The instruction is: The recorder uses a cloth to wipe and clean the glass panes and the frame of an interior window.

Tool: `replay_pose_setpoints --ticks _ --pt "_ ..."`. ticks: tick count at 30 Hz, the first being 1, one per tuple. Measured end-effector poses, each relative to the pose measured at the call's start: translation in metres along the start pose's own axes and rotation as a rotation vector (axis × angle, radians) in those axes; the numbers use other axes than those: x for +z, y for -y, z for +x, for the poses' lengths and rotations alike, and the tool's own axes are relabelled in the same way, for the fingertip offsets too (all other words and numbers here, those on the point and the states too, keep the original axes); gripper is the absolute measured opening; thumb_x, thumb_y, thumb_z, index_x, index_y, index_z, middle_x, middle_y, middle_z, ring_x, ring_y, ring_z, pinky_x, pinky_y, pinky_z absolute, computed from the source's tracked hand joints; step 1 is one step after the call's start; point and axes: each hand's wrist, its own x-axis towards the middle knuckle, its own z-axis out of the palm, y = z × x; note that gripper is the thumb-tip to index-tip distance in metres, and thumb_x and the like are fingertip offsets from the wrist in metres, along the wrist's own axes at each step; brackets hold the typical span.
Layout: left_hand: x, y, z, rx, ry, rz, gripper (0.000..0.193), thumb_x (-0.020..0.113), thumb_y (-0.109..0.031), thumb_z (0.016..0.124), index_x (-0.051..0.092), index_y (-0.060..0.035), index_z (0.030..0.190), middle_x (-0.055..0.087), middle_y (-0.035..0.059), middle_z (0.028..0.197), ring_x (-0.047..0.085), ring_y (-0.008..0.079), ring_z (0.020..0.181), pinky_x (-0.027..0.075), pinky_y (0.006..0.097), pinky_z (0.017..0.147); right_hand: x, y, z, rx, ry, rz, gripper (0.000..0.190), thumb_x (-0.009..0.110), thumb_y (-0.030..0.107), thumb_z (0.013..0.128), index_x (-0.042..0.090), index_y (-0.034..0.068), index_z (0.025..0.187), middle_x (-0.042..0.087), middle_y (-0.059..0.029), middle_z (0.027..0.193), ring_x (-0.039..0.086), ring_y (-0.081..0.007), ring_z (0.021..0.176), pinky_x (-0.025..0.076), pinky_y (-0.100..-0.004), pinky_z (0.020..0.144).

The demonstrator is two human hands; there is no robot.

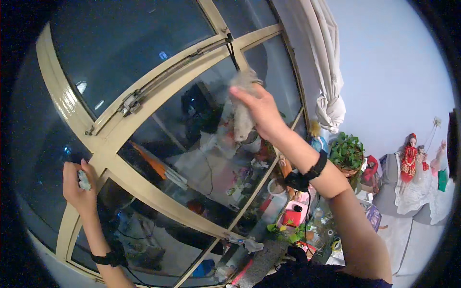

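A window with cream-painted frame bars (144, 126) and dark glass fills the left and middle of the head view. Raised near its upright bar, my right hand (261, 111) grips a grey cloth (243, 118); the cloth lies over or close to the pane, and its upper end is blurred. At the far left, my left hand (77, 185) is curled beside a frame bar around a small crumpled pale thing (84, 180), perhaps cloth or paper. Each wrist wears a black strap with a cable. A metal latch (131, 102) sits on the frame between the hands.
A knotted white curtain (329, 97) hangs right of the window. Below it stand a leafy potted plant (345, 151) and a cluttered table with a red item (291, 217) and a tape roll (336, 245). Dolls (410, 158) rest on a grey sofa (387, 183) at right. Black cables hang by the frame.
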Motion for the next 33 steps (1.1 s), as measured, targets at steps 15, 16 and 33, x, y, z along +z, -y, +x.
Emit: replay_pose_setpoints --ticks 15,16,33 --pt "0.0 -0.003 0.006 0.06 -0.05 -0.037 0.024 0.07 0.004 0.087 0.05 -0.0011 0.077 0.045 0.0141 0.073 0.049 0.031 0.062 0.041 0.0364 0.057 0.01 -0.043 0.134 -1.061 -0.046 -1.199 0.065 0.063 -0.006 0.074 0.056 0.008 0.138 0.052 -0.0188 0.148 0.045 -0.0437 0.14 0.038 -0.0509 0.118" --pt "0.001 -0.005 0.007 0.049 -0.061 -0.041 0.024 0.07 0.004 0.087 0.05 -0.0011 0.077 0.045 0.0141 0.073 0.049 0.031 0.062 0.041 0.0364 0.057 -0.001 -0.037 0.147 -1.073 -0.041 -1.208 0.065 0.063 -0.006 0.074 0.056 0.008 0.138 0.052 -0.0188 0.148 0.045 -0.0437 0.14 0.038 -0.0509 0.118" --pt "0.0 -0.005 0.008 0.025 -0.028 -0.035 0.023 0.069 0.006 0.086 0.049 -0.0003 0.076 0.045 0.0143 0.073 0.047 0.0312 0.061 0.041 0.0359 0.056 -0.001 -0.037 0.159 -1.013 -0.144 -1.321 0.058 0.062 -0.005 0.075 0.059 0.006 0.132 0.054 -0.0172 0.141 0.053 -0.0417 0.125 0.046 -0.0533 0.105"
